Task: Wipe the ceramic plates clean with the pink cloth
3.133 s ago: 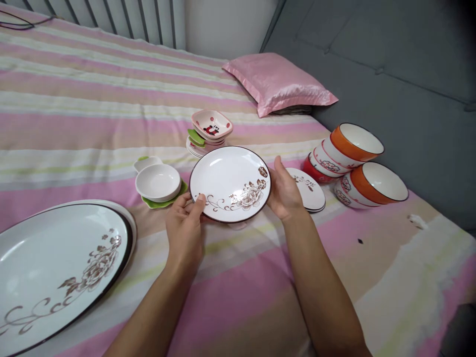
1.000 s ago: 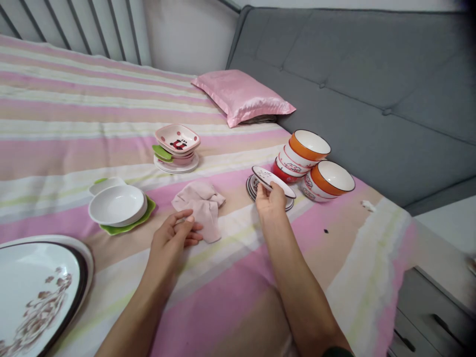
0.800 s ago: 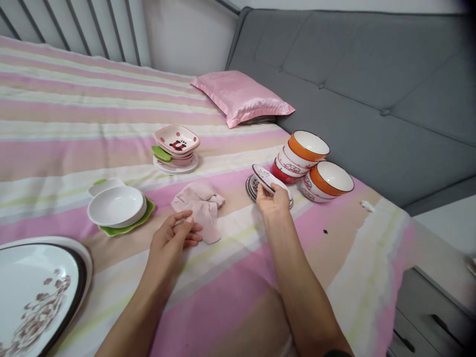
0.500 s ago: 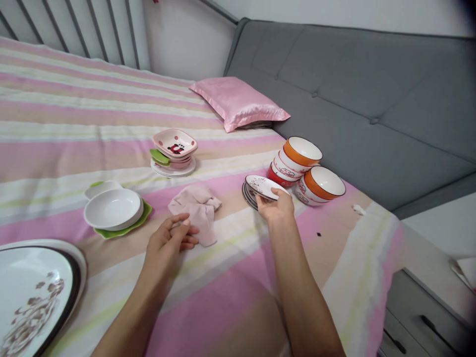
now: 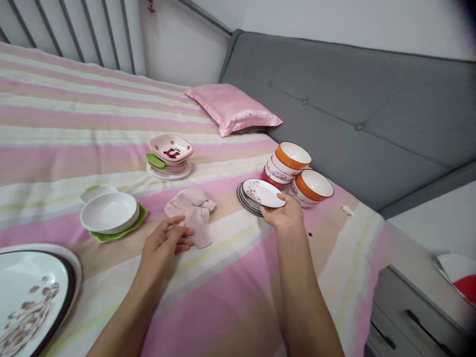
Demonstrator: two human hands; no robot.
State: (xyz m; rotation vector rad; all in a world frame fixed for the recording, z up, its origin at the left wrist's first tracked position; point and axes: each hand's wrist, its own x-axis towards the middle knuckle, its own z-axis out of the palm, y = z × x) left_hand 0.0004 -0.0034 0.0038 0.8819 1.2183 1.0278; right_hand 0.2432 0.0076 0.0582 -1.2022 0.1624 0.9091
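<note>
My right hand (image 5: 285, 212) grips the near right rim of a small white plate (image 5: 263, 192) with a dark edge and brown flowers. That plate lies on or just over a stack of similar small plates (image 5: 248, 207). My left hand (image 5: 167, 237) hovers by the near left side of a crumpled pale pink cloth (image 5: 193, 210), its fingers loosely bent and apart, holding nothing. Just behind the small plates stand stacked bowls (image 5: 285, 163), orange, white and red, and beside them another orange-rimmed bowl stack (image 5: 314, 188).
A pink square dish (image 5: 167, 144) tops a stack at the middle back. White dishes (image 5: 107, 213) sit on a green leaf-shaped plate (image 5: 143, 218) at left. A large flowered plate (image 5: 33, 282) lies near left. Beyond are a pink pillow (image 5: 230, 106), grey headboard (image 5: 334, 99) and drawers (image 5: 405, 307).
My right hand has lowered the small plate onto or close to the stack. The left hand has hardly moved. The whole view has shifted slightly.
</note>
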